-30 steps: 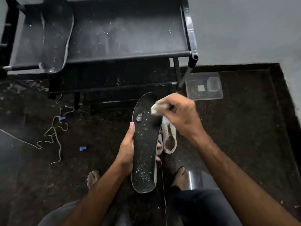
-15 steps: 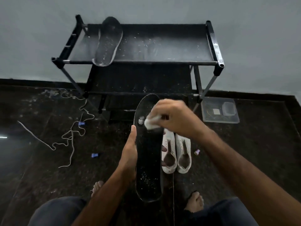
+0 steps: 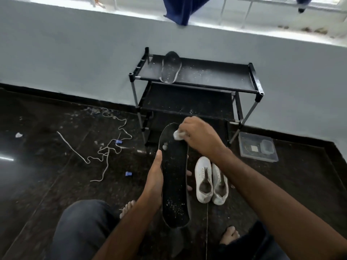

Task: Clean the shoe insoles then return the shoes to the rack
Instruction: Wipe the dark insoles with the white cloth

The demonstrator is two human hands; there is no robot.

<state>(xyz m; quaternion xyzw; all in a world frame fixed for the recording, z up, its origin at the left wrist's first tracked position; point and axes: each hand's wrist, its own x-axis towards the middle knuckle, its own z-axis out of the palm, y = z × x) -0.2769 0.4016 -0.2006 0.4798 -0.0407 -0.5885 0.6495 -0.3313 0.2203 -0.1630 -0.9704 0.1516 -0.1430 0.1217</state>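
Your left hand (image 3: 153, 182) grips the long black foam insole (image 3: 174, 177) by its middle, long axis running away from you. Your right hand (image 3: 199, 136) pinches a small white wad of cloth (image 3: 178, 135) on the far toe end; unwiped specks lie toward you, at the heel.

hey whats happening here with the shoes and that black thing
A person is cleaning a shoe insole. The left hand holds the black insole upright by its edge, while the right hand pinches a small white wipe against its top end. White specks still dot the lower end. A second insole lies on the top shelf of the black rack. The pair of white shoes sits on the floor in front of it, not yet returned.
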